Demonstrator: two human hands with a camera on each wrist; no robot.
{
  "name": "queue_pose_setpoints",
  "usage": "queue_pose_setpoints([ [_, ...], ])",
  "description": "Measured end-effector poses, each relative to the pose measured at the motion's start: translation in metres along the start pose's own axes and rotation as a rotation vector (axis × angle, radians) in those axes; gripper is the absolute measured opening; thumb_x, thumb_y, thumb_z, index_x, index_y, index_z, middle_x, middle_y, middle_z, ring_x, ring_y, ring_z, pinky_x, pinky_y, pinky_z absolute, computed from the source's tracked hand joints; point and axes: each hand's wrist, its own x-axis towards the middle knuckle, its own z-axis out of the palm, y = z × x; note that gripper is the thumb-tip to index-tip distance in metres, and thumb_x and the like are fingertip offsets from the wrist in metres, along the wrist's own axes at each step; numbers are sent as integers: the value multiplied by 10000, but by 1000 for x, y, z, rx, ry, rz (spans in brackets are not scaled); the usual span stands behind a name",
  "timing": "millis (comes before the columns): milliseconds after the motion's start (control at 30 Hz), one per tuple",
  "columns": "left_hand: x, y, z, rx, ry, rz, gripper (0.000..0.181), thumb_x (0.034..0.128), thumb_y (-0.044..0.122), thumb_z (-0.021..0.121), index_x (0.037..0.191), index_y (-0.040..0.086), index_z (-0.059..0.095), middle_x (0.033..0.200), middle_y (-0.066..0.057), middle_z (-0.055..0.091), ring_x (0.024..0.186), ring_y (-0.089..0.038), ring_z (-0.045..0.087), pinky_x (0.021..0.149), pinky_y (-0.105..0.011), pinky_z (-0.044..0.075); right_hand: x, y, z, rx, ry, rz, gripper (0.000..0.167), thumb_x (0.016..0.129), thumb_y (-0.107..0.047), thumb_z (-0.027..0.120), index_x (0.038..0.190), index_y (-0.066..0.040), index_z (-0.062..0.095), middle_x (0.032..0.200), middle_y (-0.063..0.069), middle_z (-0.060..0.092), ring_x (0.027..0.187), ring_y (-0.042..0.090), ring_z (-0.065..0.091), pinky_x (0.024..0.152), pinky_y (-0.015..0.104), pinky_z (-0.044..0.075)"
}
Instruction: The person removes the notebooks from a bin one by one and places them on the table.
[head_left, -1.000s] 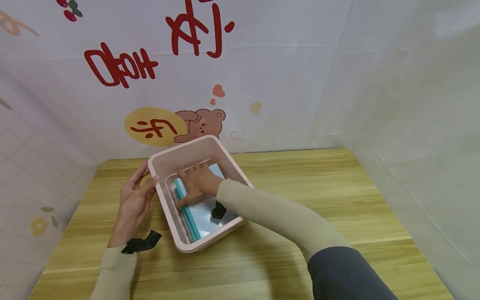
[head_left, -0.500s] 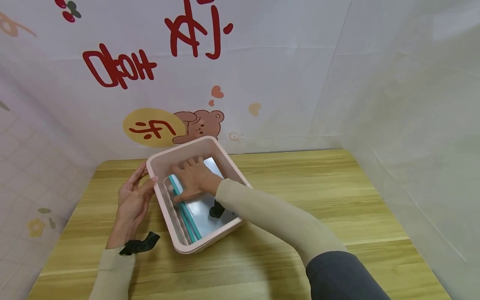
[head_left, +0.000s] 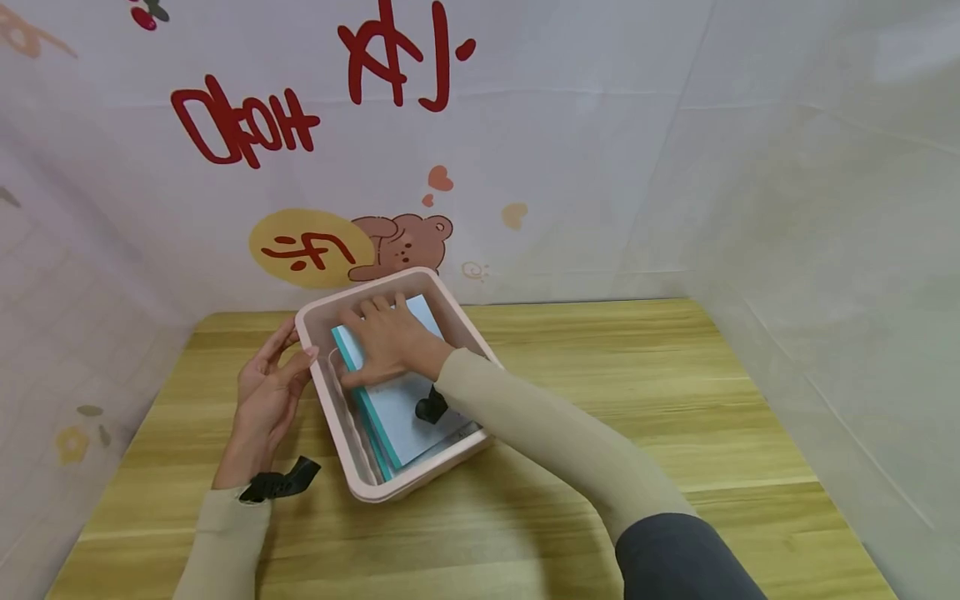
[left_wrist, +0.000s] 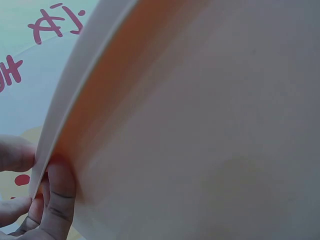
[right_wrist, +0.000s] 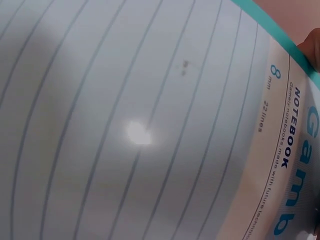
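A pale pink plastic bin (head_left: pixel 322 325) stands at the left of the table, turned at an angle. My left hand (head_left: pixel 262 408) pinches its left rim near the far corner; the left wrist view shows fingers (left_wrist: pixel 60 200) on both sides of the bin's wall (left_wrist: pixel 200 125). Inside the bin, my right hand (head_left: pixel 390 342) spans a notebook (head_left: pixel 405 425), thumb at its teal spine and fingertips over its far edge. That notebook is lifted off another one (head_left: pixel 380 461) beneath. In the right wrist view its cover (right_wrist: pixel 150 100) reads "NOTEBOOK" over printed lines.
The wood-grain table (head_left: pixel 600 417) extends to the right and front of the bin. A white printed sheet (head_left: pixel 585 167) hangs behind it, with more sheeting at both sides. A dark wrist strap (head_left: pixel 277 486) is on the left sleeve.
The right hand has raised the top notebook and shifted it slightly toward the bin's far end, away from the one below. The left hand and the bin have stayed in place.
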Motion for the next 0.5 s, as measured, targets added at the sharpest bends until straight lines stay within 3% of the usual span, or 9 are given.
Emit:
queue_pose_setpoints([
  [300,-1,0,0,-4,-11,-4,757,945,-88,648,1603,17,290,1253,-34,432,1016,-96,629,810,-190,628,-3,3,-9,29,81,-36,843,807,-795,542,1450,-273,381,1498,30,476,1390,224,415,1064,517,359],
  [500,-1,0,0,4,-1,-4,750,943,-74,660,1598,25,310,1250,-32,443,1050,-105,624,827,-200,628,-6,5,-16,27,107,-33,855,799,-802,524,1459,-279,372,1493,25,481,1362,212,434,1085,518,366],
])
